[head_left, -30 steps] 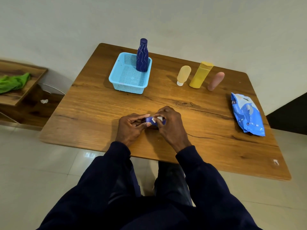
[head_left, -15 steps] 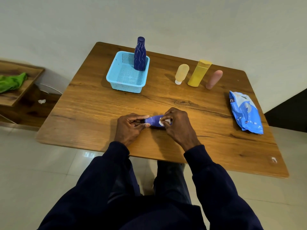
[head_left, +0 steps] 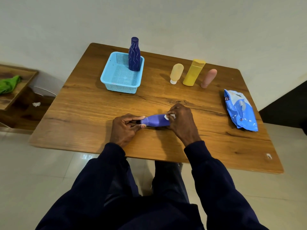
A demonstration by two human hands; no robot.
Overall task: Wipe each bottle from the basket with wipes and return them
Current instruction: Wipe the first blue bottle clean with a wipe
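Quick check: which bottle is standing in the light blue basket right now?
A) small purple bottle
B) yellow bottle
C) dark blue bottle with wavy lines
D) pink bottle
C: the dark blue bottle stands upright in the far right corner of the basket, while the yellow bottle and pink bottle stand on the table outside it.

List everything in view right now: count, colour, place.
table: 1, brown wood, centre
basket: 1, light blue, table's far left
tall bottle: 1, dark blue, standing in basket's far corner
small bottle: 1, purple, on its side between both hands
wipe: 1, white, on small bottle under right hand
pale yellow bottle: 1, pale yellow, standing right of basket
yellow bottle: 1, yellow, middle of that row
pink bottle: 1, pink, row's right end
wipes pack: 1, blue, table's right edge
cloth: 1, green, shelf at left
left hand: 1, grips small bottle's left end
right hand: 1, pinches wipe on its right end
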